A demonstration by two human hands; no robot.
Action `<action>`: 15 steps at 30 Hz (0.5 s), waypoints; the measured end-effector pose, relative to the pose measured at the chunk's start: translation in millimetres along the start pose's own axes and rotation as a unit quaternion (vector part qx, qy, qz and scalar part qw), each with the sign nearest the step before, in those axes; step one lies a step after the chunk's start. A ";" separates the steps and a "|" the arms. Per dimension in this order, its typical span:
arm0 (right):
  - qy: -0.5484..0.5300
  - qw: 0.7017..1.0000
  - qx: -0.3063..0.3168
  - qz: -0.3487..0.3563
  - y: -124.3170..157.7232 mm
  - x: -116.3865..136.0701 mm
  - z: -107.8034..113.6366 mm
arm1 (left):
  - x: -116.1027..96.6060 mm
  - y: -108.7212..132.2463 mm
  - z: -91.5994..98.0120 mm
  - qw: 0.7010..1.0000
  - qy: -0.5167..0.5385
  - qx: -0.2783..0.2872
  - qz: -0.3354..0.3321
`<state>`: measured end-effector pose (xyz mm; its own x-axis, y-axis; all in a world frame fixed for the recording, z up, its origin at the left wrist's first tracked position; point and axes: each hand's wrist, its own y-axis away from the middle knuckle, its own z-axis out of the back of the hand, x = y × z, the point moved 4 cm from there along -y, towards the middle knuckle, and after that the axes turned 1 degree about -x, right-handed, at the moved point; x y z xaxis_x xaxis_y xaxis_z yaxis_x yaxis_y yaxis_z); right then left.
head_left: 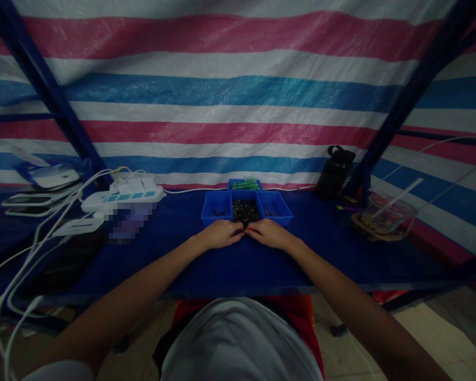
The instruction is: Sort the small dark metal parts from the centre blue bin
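Note:
My left hand [223, 234] and my right hand [270, 233] meet at the front of the middle blue bin, fingertips pinched close together. Whatever lies between the fingers is too small to make out. Many small dark, shiny parts [245, 209] fill that middle bin. A left blue bin [217, 199] beside it contains a few small dark pieces [219, 212]. In the right blue bin [276, 200] lie a few small shiny pieces [268, 212]. Behind them, another blue bin [232, 182] holds green packets [246, 184].
On the left of the blue table [238, 270] are a white power strip [122, 197], tangled white cables [35, 248] and several phones [31, 199]. At the right stand a black bottle [333, 173] and a clear plastic cup [391, 214]. A striped sheet [230, 95] hangs behind.

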<state>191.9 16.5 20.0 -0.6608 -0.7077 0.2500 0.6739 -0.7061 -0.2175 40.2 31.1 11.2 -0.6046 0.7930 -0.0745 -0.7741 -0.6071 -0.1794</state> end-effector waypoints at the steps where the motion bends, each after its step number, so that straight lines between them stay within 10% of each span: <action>1: -0.001 1.000 0.001 0.000 0.1 0.1 0.2 | 0.1 0.0 -0.1 1.000 0.001 0.001 0.001; 15: 0.010 1.000 -0.002 0.005 0.5 1.3 -1.1 | 0.3 0.0 -0.1 1.000 0.002 0.001 0.004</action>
<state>191.0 15.2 19.1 -0.6611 -0.7147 0.2285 0.6792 -0.6994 -0.2227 40.0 31.4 11.1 -0.6097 0.7886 -0.0802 -0.7697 -0.6132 -0.1778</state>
